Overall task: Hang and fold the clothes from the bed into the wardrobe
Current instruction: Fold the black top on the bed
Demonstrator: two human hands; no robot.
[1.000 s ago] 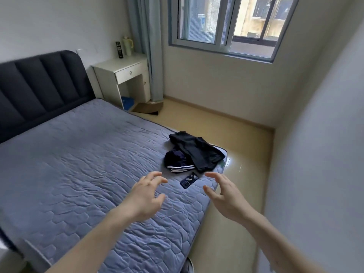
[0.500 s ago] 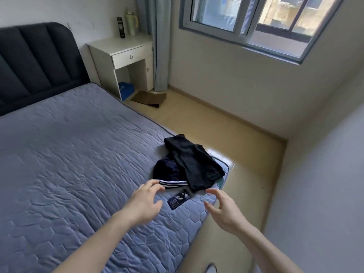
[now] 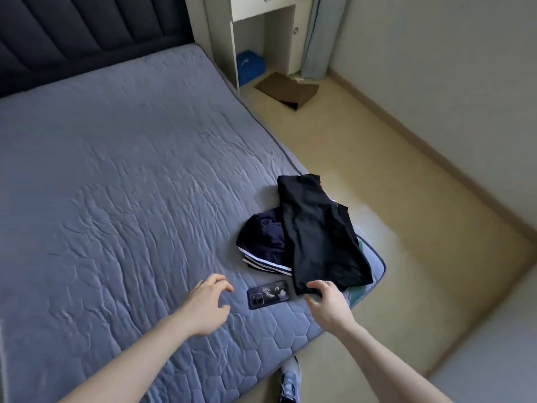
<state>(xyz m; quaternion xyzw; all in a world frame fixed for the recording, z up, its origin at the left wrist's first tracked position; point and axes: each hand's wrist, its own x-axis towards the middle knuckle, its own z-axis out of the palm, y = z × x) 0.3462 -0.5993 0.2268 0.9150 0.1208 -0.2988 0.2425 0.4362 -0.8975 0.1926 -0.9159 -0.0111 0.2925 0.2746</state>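
A black garment lies folded near the bed's right corner, overlapping a navy garment with white stripes. My right hand reaches the black garment's near edge, fingers curved and touching the cloth, with no clear grip visible. My left hand hovers over the quilt to the left of a phone, fingers loosely curled and holding nothing. The wardrobe is out of view.
A dark phone lies on the quilt between my hands. A white nightstand stands by the headboard, with a blue item under it and brown cardboard on the floor. My shoe shows beside the bed.
The view has tilted down and closer to the bed corner. Both hands moved forward; my right hand now reaches the black garment's edge.
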